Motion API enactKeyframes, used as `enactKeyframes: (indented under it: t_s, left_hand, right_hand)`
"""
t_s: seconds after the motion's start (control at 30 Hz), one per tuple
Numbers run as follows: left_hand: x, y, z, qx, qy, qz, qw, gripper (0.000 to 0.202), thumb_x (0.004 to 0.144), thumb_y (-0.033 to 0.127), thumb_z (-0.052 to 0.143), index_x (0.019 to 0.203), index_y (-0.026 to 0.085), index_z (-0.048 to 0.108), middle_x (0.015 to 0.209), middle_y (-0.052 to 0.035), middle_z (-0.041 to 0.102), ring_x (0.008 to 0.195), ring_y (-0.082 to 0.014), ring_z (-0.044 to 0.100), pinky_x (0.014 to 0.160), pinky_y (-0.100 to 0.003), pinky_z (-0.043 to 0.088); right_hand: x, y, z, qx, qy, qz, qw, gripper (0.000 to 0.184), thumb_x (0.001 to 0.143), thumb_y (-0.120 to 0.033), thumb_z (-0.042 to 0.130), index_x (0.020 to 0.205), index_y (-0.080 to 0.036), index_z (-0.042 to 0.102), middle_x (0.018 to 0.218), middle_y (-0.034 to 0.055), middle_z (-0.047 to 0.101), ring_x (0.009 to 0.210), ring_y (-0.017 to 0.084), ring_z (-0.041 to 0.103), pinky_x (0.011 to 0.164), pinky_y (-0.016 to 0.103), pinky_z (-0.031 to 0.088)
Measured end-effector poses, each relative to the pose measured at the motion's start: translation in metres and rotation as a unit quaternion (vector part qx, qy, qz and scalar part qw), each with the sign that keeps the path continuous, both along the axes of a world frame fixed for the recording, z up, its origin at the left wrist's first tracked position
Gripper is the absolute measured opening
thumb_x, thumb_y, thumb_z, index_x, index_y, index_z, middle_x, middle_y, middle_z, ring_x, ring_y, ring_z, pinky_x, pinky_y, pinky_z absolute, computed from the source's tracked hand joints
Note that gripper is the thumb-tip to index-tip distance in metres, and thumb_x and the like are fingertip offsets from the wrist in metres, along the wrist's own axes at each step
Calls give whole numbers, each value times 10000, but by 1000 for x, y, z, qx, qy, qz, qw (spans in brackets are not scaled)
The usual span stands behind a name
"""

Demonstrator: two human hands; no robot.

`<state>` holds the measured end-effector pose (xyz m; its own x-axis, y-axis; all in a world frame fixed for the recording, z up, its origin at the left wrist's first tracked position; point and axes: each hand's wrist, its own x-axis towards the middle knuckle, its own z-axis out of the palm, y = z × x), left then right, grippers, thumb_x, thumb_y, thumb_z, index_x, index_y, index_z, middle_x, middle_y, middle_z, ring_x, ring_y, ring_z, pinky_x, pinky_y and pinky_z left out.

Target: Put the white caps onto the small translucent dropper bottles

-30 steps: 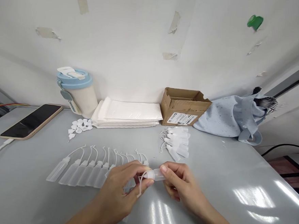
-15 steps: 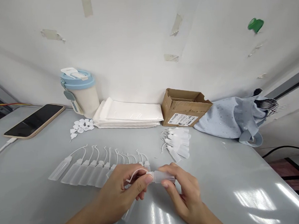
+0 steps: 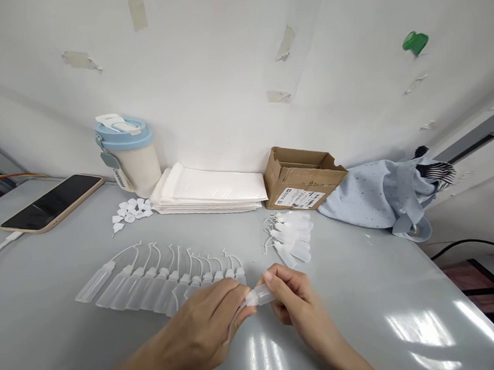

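Observation:
Both hands meet over the grey table, just in front of a row of several small translucent squeeze bottles point(image 3: 155, 285) lying side by side. My right hand point(image 3: 296, 301) pinches the body of one small bottle point(image 3: 261, 295). My left hand point(image 3: 207, 329) pinches that bottle's neck end, where a thin white tether strap point(image 3: 234, 326) hangs down. A second small pile of the same bottles point(image 3: 292, 236) lies further back, right of centre. A heap of little white caps point(image 3: 133, 210) sits further back on the left.
Along the wall stand a blue-lidded cup point(image 3: 126, 154), a stack of white padded envelopes point(image 3: 210, 191), an open cardboard box point(image 3: 300, 177) and a pale blue cloth bag point(image 3: 381, 194). A phone point(image 3: 53, 201) on a cable lies far left. The table edge runs along the right.
The held bottle has turned and shifted slightly left and down between my fingers; its strap, looped up half a second ago, now hangs below my left hand. The view shifted a little.

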<state>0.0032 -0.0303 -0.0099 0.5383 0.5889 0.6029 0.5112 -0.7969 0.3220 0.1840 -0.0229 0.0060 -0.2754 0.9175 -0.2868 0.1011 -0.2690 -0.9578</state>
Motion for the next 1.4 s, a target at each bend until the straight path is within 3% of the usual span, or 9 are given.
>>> enactKeyframes:
  t_s: [0.1,0.2,0.37,0.53,0.7,0.87,1.03,1.2,1.4]
  left_hand:
    - [-2,7,0,26,-5,5,1000,123,883,76,497,992,119,532,764,-77,641,684,-178,606,579,-269,499]
    - [-11,21,3,17,-56,18,998,166,861,27,490,968,141,544,767,-65,639,736,-176,590,678,-302,507]
    - [-43,46,13,7,-58,203,977,101,868,143,500,832,193,581,759,-33,657,764,-175,592,704,-303,488]
    - [-90,67,22,-68,37,435,897,216,884,268,443,845,156,624,858,-70,694,879,-209,598,713,-276,453]
    - [-141,79,25,-128,90,520,840,301,852,313,438,858,111,662,789,-93,692,794,-278,587,714,-345,414]
    - [-155,81,27,-177,127,527,821,361,857,336,403,900,106,678,754,-76,681,720,-262,588,714,-328,393]
    - [-150,82,26,-190,129,518,824,390,865,361,392,949,106,674,838,-87,700,765,-259,601,732,-311,400]
    - [-152,81,25,-187,132,518,824,381,869,377,398,953,120,667,891,-84,709,756,-237,602,760,-306,398]
    - [-152,79,24,-182,144,502,833,400,879,384,381,965,119,668,889,-83,707,753,-233,615,751,-296,401]
  right_hand:
    - [2,2,1,23,3,-16,1000,391,861,-516,503,706,-159,538,472,-82,309,420,61,269,412,208,219]
    - [9,8,-2,141,-56,-107,983,339,865,-484,516,839,-159,608,562,-29,466,492,97,412,457,228,328]
    - [32,29,-11,285,-233,-206,907,265,862,-409,541,990,-195,629,818,32,596,642,139,510,531,251,426]
    - [48,43,-17,365,-377,-139,840,234,874,-366,505,892,-179,644,825,69,641,692,185,535,496,271,432]
    - [51,43,-22,414,-443,-71,792,210,897,-317,468,844,-194,630,883,93,663,834,240,572,541,303,466]
    - [49,43,-31,439,-489,-48,752,220,922,-275,423,896,-178,618,909,110,633,838,248,566,605,335,487]
    - [48,45,-31,427,-502,-46,751,229,928,-275,403,896,-173,605,908,113,617,840,247,577,571,314,475]
    - [61,38,-12,321,-466,88,820,103,866,-308,534,851,-213,567,829,32,611,635,162,580,556,281,466]
    - [73,35,3,278,-480,109,825,38,792,-258,584,824,-238,578,811,7,634,615,163,594,554,276,450]
